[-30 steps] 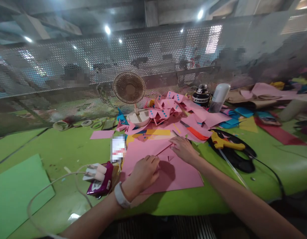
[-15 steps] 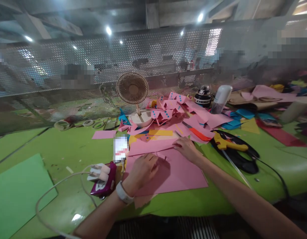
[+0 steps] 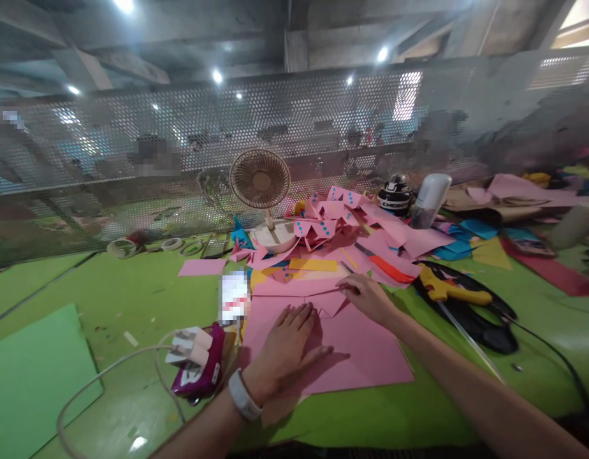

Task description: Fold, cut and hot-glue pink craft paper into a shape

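A large pink paper sheet (image 3: 366, 357) lies on the green table in front of me. My left hand (image 3: 287, 347) rests palm down on it, fingers stretched out and thumb apart. My right hand (image 3: 364, 296) is closed in a pinch at the edge of a smaller pink paper piece (image 3: 330, 309) with a notched shape, lying on the sheet. Just beyond the right fingertips is a thin grey tip, too small to name. Along the back of the sheet runs a pink paper strip (image 3: 285, 288).
A small fan (image 3: 261, 182) stands behind several folded pink papers (image 3: 318, 226). To the right, a yellow glue gun (image 3: 452, 290) lies on a black dish. A lit phone (image 3: 234, 296) and a purple power bank (image 3: 203, 373) with white plugs are at left, near a green sheet (image 3: 41, 370).
My left hand has opened from a curled pose and now lies flat on the sheet. The right hand remains at the small pink piece. The view has tilted up slightly.
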Motion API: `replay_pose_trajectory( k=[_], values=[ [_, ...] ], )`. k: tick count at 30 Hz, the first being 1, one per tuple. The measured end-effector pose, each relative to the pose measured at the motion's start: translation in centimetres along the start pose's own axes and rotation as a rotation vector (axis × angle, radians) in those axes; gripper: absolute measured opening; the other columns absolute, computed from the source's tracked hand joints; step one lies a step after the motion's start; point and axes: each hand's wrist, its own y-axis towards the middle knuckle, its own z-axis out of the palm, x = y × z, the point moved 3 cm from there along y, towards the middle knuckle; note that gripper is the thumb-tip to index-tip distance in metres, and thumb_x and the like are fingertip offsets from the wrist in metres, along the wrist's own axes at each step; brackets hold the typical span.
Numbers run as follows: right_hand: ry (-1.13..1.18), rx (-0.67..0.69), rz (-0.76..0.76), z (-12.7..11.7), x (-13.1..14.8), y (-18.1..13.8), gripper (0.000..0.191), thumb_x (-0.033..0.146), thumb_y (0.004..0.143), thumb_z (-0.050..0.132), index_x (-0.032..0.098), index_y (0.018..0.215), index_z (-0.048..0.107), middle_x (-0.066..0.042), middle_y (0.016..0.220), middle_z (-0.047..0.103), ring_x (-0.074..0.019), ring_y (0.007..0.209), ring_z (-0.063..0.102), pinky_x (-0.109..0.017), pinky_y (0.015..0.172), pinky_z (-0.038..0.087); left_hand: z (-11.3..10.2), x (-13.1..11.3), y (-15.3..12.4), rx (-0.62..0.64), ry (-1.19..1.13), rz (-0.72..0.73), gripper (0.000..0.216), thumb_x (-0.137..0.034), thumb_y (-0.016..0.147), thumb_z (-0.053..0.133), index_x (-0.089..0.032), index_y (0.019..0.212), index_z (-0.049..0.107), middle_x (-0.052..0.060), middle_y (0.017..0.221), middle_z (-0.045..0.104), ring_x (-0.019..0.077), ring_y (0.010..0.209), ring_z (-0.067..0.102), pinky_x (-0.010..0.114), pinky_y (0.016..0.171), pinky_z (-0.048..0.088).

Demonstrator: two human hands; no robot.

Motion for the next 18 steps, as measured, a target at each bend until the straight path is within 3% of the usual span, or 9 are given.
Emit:
replay_pose_trajectory(
  k=[4, 7, 11, 14, 18],
  values=[
    [-0.034, 0.016, 0.038, -0.1, 0.7, -0.1, 0.024, 0.014, 0.077, 0.055, 0.018, 0.096, 0.07, -0.008, 0.098, 0.07, -0.0183, 0.083, 0.064, -0.029, 0.077, 0.049, -0.4, -0.1, -0.1, -0.016, -0.03, 0.016, 0.071, -0.064, 0.095, 0.035, -0.014, 0.144, 0.039, 0.015, 0.149, 0.04, 0.0288, 0.139, 0.034, 0.05, 0.116, 0.024],
    [-0.044, 0.04, 0.037, -0.2, 1.1, -0.2, 0.017, 0.025, 0.082, 0.057, 0.019, 0.092, 0.07, -0.007, 0.094, 0.07, -0.0181, 0.081, 0.064, -0.028, 0.075, 0.049, -0.5, -0.1, -0.3, -0.026, -0.048, 0.039, 0.069, -0.063, 0.095, 0.035, -0.015, 0.145, 0.037, 0.013, 0.151, 0.038, 0.0285, 0.14, 0.032, 0.049, 0.116, 0.024],
    [-0.098, 0.011, 0.068, -0.1, 0.7, -0.3, 0.025, 0.034, 0.09, 0.05, 0.02, 0.085, 0.071, -0.007, 0.087, 0.07, -0.0206, 0.084, 0.064, -0.032, 0.079, 0.048, -0.4, 0.0, -0.5, -0.059, -0.055, 0.064, 0.065, -0.061, 0.096, 0.035, -0.019, 0.144, 0.039, 0.013, 0.151, 0.037, 0.0284, 0.139, 0.033, 0.049, 0.115, 0.026],
    [-0.008, 0.013, 0.112, 0.0, 0.1, -0.4, 0.022, 0.032, 0.086, 0.054, 0.02, 0.089, 0.071, -0.008, 0.094, 0.07, -0.0213, 0.088, 0.065, -0.033, 0.079, 0.049, -0.6, -0.3, -0.5, -0.076, -0.059, 0.072, 0.062, -0.06, 0.096, 0.037, -0.019, 0.142, 0.042, 0.013, 0.15, 0.039, 0.0286, 0.137, 0.036, 0.05, 0.113, 0.028],
    [0.195, 0.027, 0.137, 0.3, -0.4, -0.4, 0.022, 0.034, 0.081, 0.057, 0.019, 0.088, 0.071, -0.01, 0.096, 0.069, -0.0219, 0.089, 0.065, -0.034, 0.079, 0.052, -1.3, -0.5, -0.2, -0.172, -0.081, 0.052, 0.044, -0.049, 0.099, 0.041, -0.022, 0.132, 0.052, 0.01, 0.138, 0.053, 0.0255, 0.129, 0.046, 0.048, 0.111, 0.033]
  ],
)
